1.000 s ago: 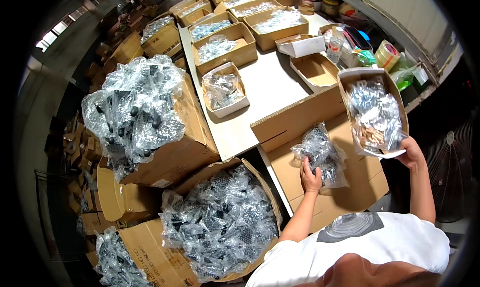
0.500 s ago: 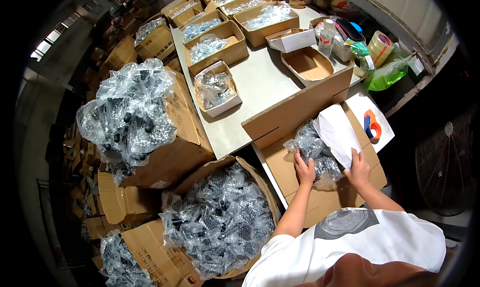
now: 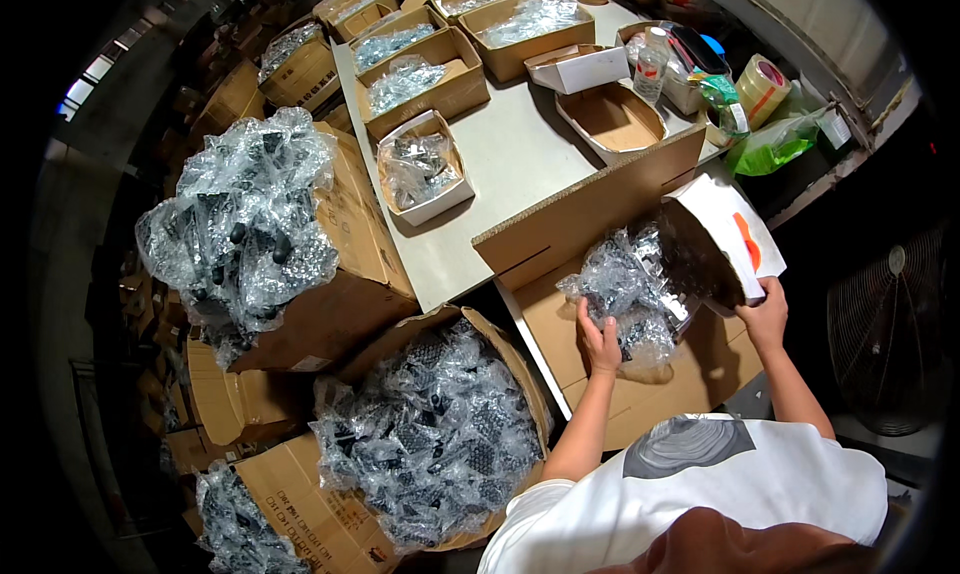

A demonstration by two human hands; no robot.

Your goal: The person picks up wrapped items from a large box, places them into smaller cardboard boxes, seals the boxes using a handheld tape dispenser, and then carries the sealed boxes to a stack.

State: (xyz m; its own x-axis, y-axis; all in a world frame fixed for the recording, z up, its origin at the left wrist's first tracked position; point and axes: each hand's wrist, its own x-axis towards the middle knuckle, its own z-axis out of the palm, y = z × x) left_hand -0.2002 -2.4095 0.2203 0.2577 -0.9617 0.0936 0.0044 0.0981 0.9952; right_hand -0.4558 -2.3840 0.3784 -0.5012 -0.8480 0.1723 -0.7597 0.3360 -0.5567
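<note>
A bundle of dark parts in clear bubble wrap (image 3: 622, 286) lies on the cardboard (image 3: 590, 394) in front of me. My left hand (image 3: 602, 348) grips its near left side, thumb apart from the fingers. To its right, a white box (image 3: 738, 236) is tipped up, its shadowed open side facing the bundle. My right hand (image 3: 764, 314) is closed on the near edge of this box. Whether the bundle's far right end still lies inside the box, I cannot tell. An orange patch (image 3: 746, 240) shows at the box, probably part of the tape dispenser behind it.
A tall cardboard flap (image 3: 600, 209) rises behind the bundle. Left of me, large cartons overflow with bubble-wrapped parts (image 3: 440, 424) (image 3: 250, 224). On the white table (image 3: 520, 154) stand a small white box (image 3: 428, 169), an open tray (image 3: 615, 124), a bottle (image 3: 651, 66) and tape rolls (image 3: 762, 89).
My right hand has moved right with the white box, lifting and tilting it away from the bundle, so more of the wrapped parts show. My left hand stays on the bundle.
</note>
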